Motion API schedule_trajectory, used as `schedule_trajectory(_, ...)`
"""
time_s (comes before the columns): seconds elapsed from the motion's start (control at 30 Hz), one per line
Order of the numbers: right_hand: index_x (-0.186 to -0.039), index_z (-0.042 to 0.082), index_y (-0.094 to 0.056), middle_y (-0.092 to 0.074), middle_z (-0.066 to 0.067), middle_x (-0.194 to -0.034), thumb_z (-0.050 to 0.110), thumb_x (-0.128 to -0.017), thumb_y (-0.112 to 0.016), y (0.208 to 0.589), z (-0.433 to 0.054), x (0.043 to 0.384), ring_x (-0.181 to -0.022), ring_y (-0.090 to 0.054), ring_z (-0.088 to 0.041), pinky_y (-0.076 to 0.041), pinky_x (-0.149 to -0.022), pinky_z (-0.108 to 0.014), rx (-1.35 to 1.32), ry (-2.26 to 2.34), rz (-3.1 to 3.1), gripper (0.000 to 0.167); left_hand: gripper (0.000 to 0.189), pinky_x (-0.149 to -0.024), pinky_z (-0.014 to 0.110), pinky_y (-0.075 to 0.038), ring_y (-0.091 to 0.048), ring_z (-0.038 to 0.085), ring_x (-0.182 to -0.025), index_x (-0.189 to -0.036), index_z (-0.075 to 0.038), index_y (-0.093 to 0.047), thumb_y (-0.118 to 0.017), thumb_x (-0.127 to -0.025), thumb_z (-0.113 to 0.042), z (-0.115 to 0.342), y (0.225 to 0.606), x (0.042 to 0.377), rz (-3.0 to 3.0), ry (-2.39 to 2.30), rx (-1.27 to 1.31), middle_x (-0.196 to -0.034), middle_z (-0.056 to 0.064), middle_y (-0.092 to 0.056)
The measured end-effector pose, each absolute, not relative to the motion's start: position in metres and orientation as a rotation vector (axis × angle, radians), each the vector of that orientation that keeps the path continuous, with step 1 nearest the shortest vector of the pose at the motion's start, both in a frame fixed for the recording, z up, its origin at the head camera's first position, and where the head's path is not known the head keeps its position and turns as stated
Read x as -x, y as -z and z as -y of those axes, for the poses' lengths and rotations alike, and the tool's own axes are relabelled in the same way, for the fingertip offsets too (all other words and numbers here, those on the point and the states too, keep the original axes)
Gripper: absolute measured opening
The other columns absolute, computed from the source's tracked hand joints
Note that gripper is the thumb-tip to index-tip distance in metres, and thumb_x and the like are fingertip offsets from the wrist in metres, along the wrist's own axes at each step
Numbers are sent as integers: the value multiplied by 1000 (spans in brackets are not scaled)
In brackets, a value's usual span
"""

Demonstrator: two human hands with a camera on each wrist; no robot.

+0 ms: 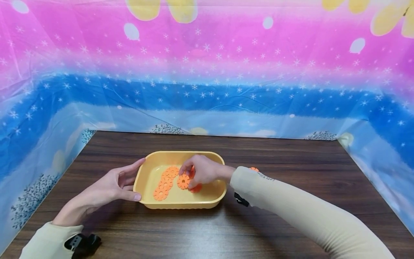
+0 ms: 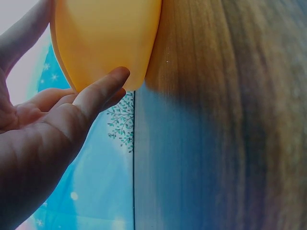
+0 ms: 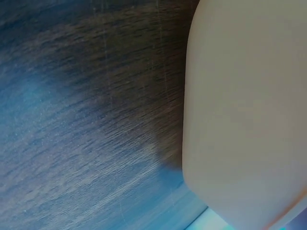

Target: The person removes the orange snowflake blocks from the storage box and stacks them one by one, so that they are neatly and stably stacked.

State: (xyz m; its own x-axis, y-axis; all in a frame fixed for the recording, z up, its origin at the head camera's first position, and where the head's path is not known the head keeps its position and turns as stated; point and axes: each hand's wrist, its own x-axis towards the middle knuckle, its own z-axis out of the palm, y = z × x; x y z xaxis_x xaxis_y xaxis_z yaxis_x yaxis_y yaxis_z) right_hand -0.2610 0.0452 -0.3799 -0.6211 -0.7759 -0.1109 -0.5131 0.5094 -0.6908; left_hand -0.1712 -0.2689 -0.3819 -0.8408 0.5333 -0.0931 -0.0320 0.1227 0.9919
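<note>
Brown table (image 1: 291, 154) before me; left hand (image 1: 106, 185) grips the yellow tray (image 1: 181, 206); right hand (image 1: 207, 171) pinches an orange disc (image 1: 183, 182); more discs (image 1: 161, 193) lie inside; another orange piece (image 1: 254, 169) sits outside.

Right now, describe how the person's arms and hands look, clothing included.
The left arm wears a long, pale cream sleeve; the right arm wears a matching sleeve with small dark lettering near its cuff. A black device shows at the left wrist and another at the right. The left hand and right hand are ungloved.
</note>
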Motion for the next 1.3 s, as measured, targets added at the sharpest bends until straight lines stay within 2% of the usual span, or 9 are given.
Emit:
schedule_trajectory(0.2, -115, 1, -78, -67, -4, -87, -5, -81, -88, 378, -46, 262, -79, -57, -14, -49, -71, -20, 1061, 910, -2323, 36, 111, -101, 39, -54, -33, 50, -147, -169, -3, -7, -81, -87, 7, 269, 381, 171, -1985, -1758, -478, -171, 28, -13)
schedule_trajectory(0.63, -119, 3, -79, -67, -2, -87, -1, -83, -88, 366, -50, 260, -72, -56, -15, -48, -65, -22, 939, 1007, -2278, 38, 110, -103, 37, -53, -28, 49, -149, -169, -3, -7, -81, -88, 6, 269, 382, 171, -1990, -1753, -497, -172, 27, -10)
schedule_trajectory(0.83, -120, 2, -77, -67, -2, -88, 0, -83, -89, 362, -55, 259, -59, -47, -13, -41, -56, -22, 891, 1072, -2237, 39, 110, -103, 36, -53, -27, 50, -149, -169, -2, -7, -81, -87, 6, 269, 381, 171, -1995, -1751, -499, -172, 27, -10)
schedule_trajectory(0.93, -121, 1, -77, -68, -6, -90, -1, -83, -88, 361, -58, 259, -54, -42, -12, -36, -53, -22, 888, 1099, -2213, 40, 110, -103, 36, -53, -27, 50, -149, -169, -3, -7, -81, -87, 6, 269, 382, 171, -1997, -1750, -496, -172, 27, -11)
schedule_trajectory(1.07, -123, 0, -76, -68, -11, -93, -2, -84, -87, 357, -61, 258, -52, -39, -12, -35, -54, -22, 913, 1104, -2199, 41, 110, -103, 36, -53, -27, 50, -149, -169, -3, -7, -81, -88, 6, 269, 381, 171, -1999, -1748, -487, -172, 27, -11)
schedule_trajectory(1.3, -124, 0, -75, -66, -4, -91, -1, -85, -85, 352, -68, 258, -53, -40, -15, -38, -56, -22, 964, 1084, -2207, 41, 111, -102, 37, -54, -27, 50, -149, -169, -5, -7, -81, -88, 5, 269, 382, 170, -1996, -1749, -470, -172, 27, -11)
